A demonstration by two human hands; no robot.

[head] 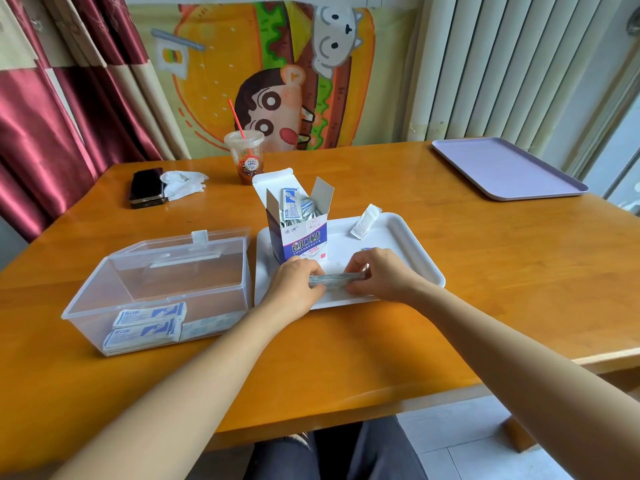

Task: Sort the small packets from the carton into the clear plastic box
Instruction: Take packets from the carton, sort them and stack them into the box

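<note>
Stack of packets [334, 280] held over white tray [408, 237], long axis running left-right, edge-on to camera. Left hand [294, 285] pinches its left end, right hand [375, 275] its right end. Carton [299, 240] upright behind, flaps open. Clear box [156, 289] left, lid up, packets inside.

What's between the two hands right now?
A stack of packets, gripped at its ends by the left hand and right hand, over the tray; head view.
</note>
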